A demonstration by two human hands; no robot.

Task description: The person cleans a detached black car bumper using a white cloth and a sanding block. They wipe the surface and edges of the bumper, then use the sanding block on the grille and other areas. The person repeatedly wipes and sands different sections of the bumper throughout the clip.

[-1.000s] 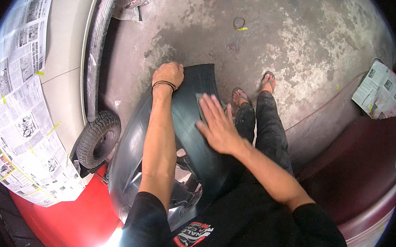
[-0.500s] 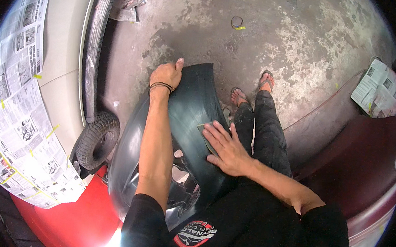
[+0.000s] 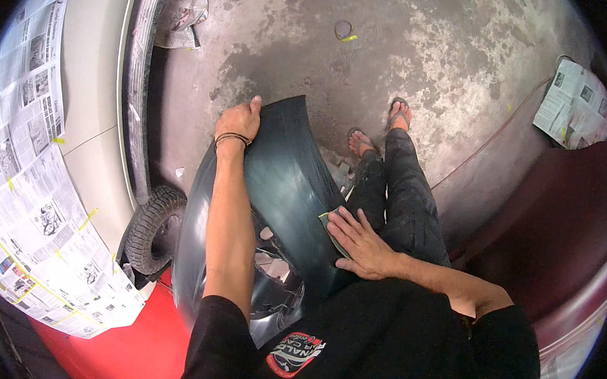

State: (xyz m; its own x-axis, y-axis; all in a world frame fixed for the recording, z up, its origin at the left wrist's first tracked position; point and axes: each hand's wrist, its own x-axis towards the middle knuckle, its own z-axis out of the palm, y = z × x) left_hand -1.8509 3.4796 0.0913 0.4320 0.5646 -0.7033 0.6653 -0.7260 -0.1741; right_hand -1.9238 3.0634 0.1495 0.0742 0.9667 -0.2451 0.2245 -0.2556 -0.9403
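A dark grey car bumper [image 3: 284, 163] lies tilted in front of me, with openings in its lower part. My left hand [image 3: 238, 120] is wrapped over its far left edge, thumb up; most of the fingertips are hidden. Against the bumper's right side my right hand [image 3: 363, 246] presses a thin green sheet of sandpaper [image 3: 326, 221], fingers laid out along it. Only the sheet's left margin shows past the fingers.
To the left stands a beige car body panel [image 3: 94, 69] masked with newspaper [image 3: 34, 171], near a tire [image 3: 154, 232] and a red panel [image 3: 120, 346]. Dark red bodywork [image 3: 540, 227] is at the right. A tape roll [image 3: 343, 29] lies on the concrete floor [image 3: 293, 41].
My right hand has slid the sandpaper a little toward me and right along the bumper. My left hand keeps its grip on the edge. The whole view has shifted slightly.
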